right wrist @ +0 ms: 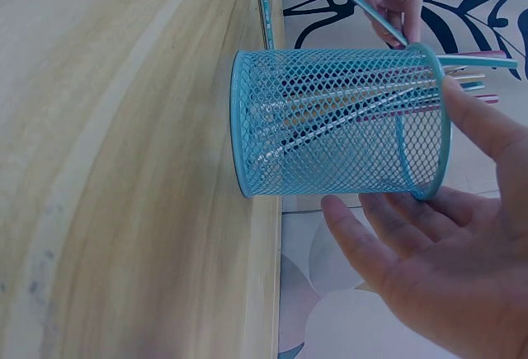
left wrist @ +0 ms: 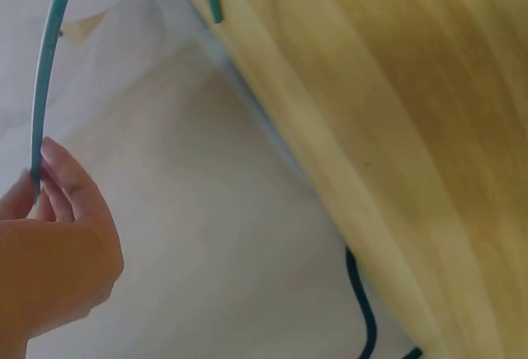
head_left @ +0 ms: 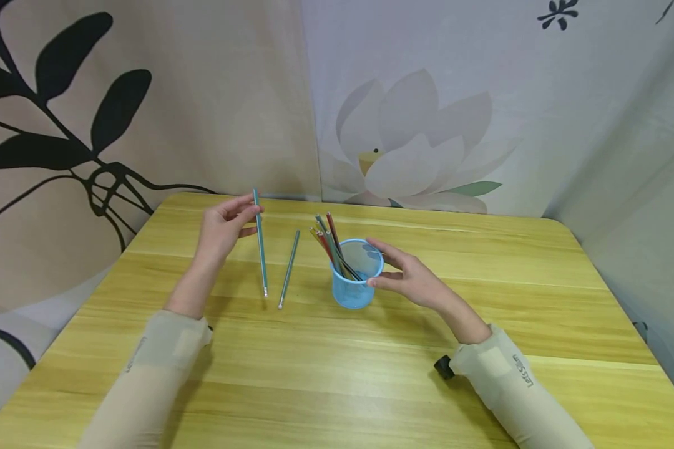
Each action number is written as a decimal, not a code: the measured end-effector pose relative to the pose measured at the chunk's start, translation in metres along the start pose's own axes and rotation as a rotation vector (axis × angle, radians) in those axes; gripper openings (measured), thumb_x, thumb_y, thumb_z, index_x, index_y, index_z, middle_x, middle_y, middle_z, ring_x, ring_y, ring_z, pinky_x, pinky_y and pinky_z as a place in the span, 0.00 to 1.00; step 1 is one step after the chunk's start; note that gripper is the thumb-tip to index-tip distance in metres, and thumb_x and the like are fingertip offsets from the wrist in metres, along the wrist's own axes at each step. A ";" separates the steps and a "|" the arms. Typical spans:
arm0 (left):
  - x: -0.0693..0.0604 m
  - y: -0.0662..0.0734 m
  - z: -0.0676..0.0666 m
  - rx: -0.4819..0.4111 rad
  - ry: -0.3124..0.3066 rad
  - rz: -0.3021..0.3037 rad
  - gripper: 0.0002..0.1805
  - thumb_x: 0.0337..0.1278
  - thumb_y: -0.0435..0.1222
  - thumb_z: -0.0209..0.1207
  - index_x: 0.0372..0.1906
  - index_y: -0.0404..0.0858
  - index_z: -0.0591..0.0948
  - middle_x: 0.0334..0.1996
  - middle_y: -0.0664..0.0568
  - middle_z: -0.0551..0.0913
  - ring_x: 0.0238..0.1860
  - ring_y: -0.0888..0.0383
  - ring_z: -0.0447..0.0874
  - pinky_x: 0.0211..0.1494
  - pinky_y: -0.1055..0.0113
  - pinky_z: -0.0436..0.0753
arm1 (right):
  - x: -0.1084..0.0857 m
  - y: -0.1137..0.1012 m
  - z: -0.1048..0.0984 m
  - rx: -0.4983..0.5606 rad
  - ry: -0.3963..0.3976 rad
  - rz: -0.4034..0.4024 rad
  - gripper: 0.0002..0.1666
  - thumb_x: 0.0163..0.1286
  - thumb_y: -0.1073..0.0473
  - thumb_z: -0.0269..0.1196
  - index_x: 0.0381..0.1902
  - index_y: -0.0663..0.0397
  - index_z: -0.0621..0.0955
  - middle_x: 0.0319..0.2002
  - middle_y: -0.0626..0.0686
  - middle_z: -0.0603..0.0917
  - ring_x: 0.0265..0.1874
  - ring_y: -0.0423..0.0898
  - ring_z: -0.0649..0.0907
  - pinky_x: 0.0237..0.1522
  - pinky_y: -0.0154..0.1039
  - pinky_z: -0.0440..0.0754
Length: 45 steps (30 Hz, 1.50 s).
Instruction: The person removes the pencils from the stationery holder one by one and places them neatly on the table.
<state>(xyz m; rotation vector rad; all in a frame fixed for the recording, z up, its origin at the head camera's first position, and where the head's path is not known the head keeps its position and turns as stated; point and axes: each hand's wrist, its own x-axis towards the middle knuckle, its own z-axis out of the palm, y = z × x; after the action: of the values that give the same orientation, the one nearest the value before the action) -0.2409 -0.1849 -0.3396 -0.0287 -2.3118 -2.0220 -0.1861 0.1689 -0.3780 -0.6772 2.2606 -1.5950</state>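
Note:
A teal pencil [head_left: 261, 249] with a white eraser end pointing down is pinched between thumb and fingertips of my left hand [head_left: 224, 223]. It stands nearly upright over the left part of the table; whether its lower end touches the wood I cannot tell. In the left wrist view the hand [left wrist: 66, 252] grips that pencil [left wrist: 48, 62] near one end. My right hand [head_left: 410, 277] holds a blue mesh pencil cup [head_left: 352, 294] at its rim, thumb on the near side, fingers round the right side. Several pencils [right wrist: 346, 115] lean left inside the cup.
A second teal pencil [head_left: 289, 269] lies on the wooden table [head_left: 337, 374], between the left hand and the cup. Behind the table's far edge hangs a pale curtain [head_left: 247, 93] printed with dark leaves and a flower.

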 end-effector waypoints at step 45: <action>0.028 -0.049 0.014 0.252 -0.106 -0.160 0.19 0.70 0.31 0.57 0.61 0.29 0.72 0.60 0.34 0.78 0.52 0.50 0.83 0.56 0.61 0.88 | -0.001 -0.002 0.000 -0.012 -0.001 0.006 0.45 0.70 0.63 0.64 0.79 0.56 0.55 0.74 0.63 0.64 0.73 0.62 0.66 0.66 0.51 0.80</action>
<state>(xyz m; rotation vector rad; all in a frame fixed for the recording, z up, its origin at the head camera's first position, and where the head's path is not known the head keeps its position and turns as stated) -0.2725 -0.1781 -0.3877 0.0664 -2.6987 -1.8169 -0.1851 0.1688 -0.3766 -0.6738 2.2709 -1.5796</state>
